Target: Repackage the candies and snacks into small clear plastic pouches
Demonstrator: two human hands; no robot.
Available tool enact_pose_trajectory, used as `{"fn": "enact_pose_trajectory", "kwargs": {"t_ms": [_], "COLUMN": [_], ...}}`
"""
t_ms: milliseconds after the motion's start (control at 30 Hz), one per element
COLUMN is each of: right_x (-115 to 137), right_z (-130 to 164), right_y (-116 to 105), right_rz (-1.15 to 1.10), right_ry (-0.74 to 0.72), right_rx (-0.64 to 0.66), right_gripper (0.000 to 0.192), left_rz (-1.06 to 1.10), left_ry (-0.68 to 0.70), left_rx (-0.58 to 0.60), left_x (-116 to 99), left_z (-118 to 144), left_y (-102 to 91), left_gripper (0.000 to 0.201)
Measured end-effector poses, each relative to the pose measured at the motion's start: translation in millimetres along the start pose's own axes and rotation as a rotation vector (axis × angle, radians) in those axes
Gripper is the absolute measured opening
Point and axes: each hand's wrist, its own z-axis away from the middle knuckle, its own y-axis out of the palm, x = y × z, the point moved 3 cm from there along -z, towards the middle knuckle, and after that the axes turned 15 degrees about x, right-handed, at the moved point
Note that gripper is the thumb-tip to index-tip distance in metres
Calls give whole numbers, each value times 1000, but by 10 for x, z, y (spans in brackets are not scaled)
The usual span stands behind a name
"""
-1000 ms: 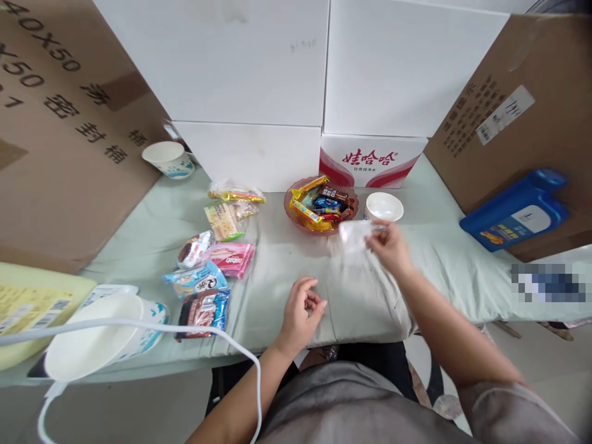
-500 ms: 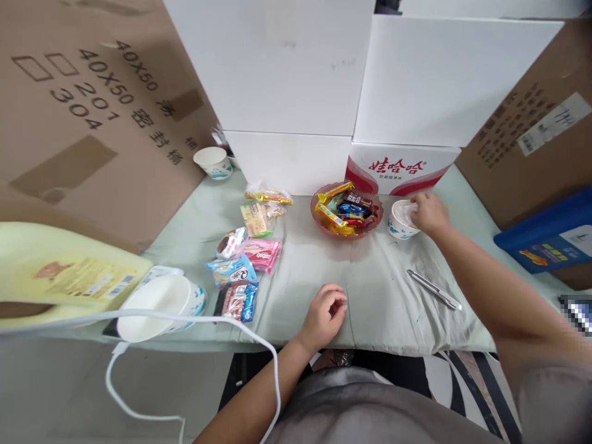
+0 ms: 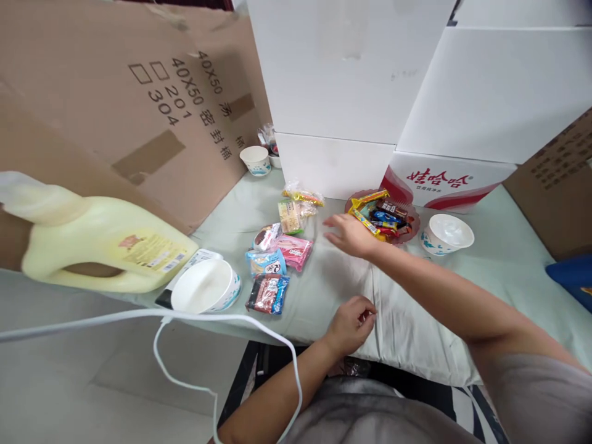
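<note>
My right hand (image 3: 348, 234) reaches across the table in front of the glass bowl (image 3: 414, 233), its fingers stretched forward and apart, holding nothing that I can see. Wrapped bars (image 3: 391, 216) fill the bowl. Left of that hand lie small snack packs: a pink one (image 3: 292, 251), a light blue one (image 3: 267, 263), a green-and-cream one (image 3: 290, 217) and a brown-and-blue one (image 3: 268, 293). Near the front edge rests my left hand (image 3: 354, 324), loosely curled with nothing showing in it. A paper cup (image 3: 447, 234) with clear plastic inside stands right of the bowl.
At the left are a yellow jug (image 3: 106, 240) and a tilted paper tub (image 3: 206, 287). A white cable (image 3: 139, 312) crosses in front. White boxes (image 3: 333, 166) and a cardboard carton (image 3: 139, 105) wall the back and left. Another paper cup (image 3: 256, 161) stands at the back left.
My right hand has left the right-hand paper cup and moved left past the bowl, its fingers now apart. My left hand stays curled near the edge. The view has swung left.
</note>
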Motion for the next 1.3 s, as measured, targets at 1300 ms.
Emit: {"fn": "enact_pose_trajectory", "kwargs": {"t_ms": [1300], "right_x": [-1096], "right_z": [3238], "right_y": [508], "right_rz": [144], "right_ry": [711], "right_rx": [-327], "right_gripper": [26], "left_rz": [-95], "left_ry": [65], "left_rx": [-49], "left_x": [32], "left_z": [26], "left_y": [-50], "left_gripper": [33]}}
